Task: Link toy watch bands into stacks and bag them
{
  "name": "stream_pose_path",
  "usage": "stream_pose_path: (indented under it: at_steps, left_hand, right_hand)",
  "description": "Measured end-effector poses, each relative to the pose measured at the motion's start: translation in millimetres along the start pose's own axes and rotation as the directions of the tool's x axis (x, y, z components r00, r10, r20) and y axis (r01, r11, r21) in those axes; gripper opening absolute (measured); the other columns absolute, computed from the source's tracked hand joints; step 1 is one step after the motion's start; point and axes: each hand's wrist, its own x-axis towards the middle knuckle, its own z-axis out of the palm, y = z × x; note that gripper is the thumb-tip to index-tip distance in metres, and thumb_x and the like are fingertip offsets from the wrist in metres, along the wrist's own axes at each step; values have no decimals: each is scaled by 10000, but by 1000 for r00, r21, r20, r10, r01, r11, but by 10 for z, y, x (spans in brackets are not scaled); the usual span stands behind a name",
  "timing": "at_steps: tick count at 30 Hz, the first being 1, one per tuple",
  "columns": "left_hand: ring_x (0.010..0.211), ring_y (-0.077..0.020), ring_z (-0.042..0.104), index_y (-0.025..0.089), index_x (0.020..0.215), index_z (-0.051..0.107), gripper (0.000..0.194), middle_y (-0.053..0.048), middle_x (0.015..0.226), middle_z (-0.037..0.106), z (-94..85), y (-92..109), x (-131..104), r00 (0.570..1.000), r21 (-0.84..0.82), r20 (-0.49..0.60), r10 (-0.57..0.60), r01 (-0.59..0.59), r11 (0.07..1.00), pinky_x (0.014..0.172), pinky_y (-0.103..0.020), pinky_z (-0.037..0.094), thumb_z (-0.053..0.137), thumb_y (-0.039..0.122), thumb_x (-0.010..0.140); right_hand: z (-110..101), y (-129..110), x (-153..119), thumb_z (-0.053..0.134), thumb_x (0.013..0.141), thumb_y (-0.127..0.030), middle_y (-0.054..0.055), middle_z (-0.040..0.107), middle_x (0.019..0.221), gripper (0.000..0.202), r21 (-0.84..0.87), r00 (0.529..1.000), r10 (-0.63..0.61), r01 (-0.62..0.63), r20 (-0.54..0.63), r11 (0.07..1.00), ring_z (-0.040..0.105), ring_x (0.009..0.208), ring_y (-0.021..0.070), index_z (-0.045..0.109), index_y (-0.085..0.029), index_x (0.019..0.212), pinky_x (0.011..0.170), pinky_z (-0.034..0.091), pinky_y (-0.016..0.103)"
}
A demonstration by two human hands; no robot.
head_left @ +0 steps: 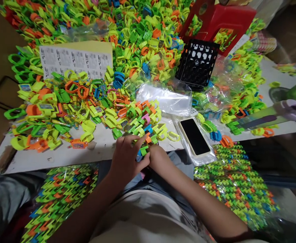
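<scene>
Two-handed, grips the near end of a row of nested toy watches [150, 130] at the centre of the frame, right at the front edge of the white worktop [104, 148]. Curves the left hand [125, 153] narrowly over green, orange and blue pieces at that end, with the thumb pointing right beneath them. Curls the right hand [158, 157] into a loose fist just beside, touching or nearly touching the left thumb; cannot tell if anything is pinched inside, with the fingertips hidden. Sends the far part of the row back from the hands, mostly yellow and green, with one pink piece. Shows behind it a broad heap of loose watches [135, 35], and in the upper left a sheet of printed labels [77, 60], partly buried along its lower edge. Right of the row, shows clear plastic bags [168, 98], then a phone [195, 136] with a dark screen, lying on clear plastic. In the upper right, has a black basket [198, 62] next to a red stool [231, 20]; at the right edge, a bottle [276, 114] on its side. Below the worktop, shows bagged rows of watches at lower left [62, 199] and lower right [239, 189].
</scene>
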Motion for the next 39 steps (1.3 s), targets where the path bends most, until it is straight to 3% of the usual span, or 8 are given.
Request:
stream_pose_path:
  at_steps: [3,9,23,30,32,34,37,39]
  left_hand:
    - [999,-257,519,199,1223,551,425,-109,1052,555,-4,-7,43,998,31,43,-34,33,999,846,-405,393,593,316,816]
    - [947,-256,511,209,1183,593,398,-97,1060,555,-37,3,124,987,58,140,-77,69,996,808,-392,391,611,310,798]
    - [812,-257,486,325,1357,464,587,-103,1069,569,-49,154,209,982,385,167,-93,22,923,664,-378,398,583,492,808]
    - [912,-253,509,314,1357,458,570,-89,1095,565,-65,194,186,979,338,161,-126,66,939,781,-395,405,555,505,830]
    - [993,-244,505,314,1366,438,545,-83,1158,546,-130,70,148,982,249,153,-108,67,966,858,-399,395,516,499,859]
    - [1061,-245,493,282,1356,450,492,-92,1205,526,-243,-169,69,973,194,85,-214,194,962,905,-407,384,441,472,902]
    - [1108,-306,479,201,1280,534,444,-143,1226,528,-452,-676,-125,855,267,-55,-516,511,817,912,-472,374,400,421,917]
    - [1102,-351,485,151,1185,603,413,-174,1194,565,-566,-1016,-259,802,321,-15,-597,570,757,906,-512,367,470,386,874]
  right_hand:
    - [-9,-13,11,546,705,-64,83,667,673,137,-103,998,-11,17,64,995,570,576,173,646,-152,739,556,391,257]
    - [21,1,17,541,712,-62,96,671,673,140,-145,999,0,5,40,989,593,605,184,647,-153,729,553,374,253]
    - [59,240,38,519,785,-96,66,681,716,138,33,986,-153,155,-69,987,606,637,188,640,-162,790,575,383,245]
    - [146,262,-23,489,831,-137,68,685,753,160,74,969,-172,187,-177,980,627,695,186,637,-169,781,627,454,263]
    - [157,277,-82,491,849,-197,73,690,774,159,142,964,-155,188,-217,972,637,707,195,645,-170,823,640,480,284]
    - [146,315,-166,499,857,-265,88,700,834,193,229,955,-132,195,-265,954,651,747,209,653,-169,921,675,506,314]
    - [123,400,-332,506,860,-329,97,708,887,284,321,949,-60,164,-310,933,664,776,221,649,-173,1048,714,529,344]
    - [134,445,-445,514,857,-353,92,715,891,285,364,955,-8,121,-295,923,671,771,225,665,-188,1034,708,539,351]
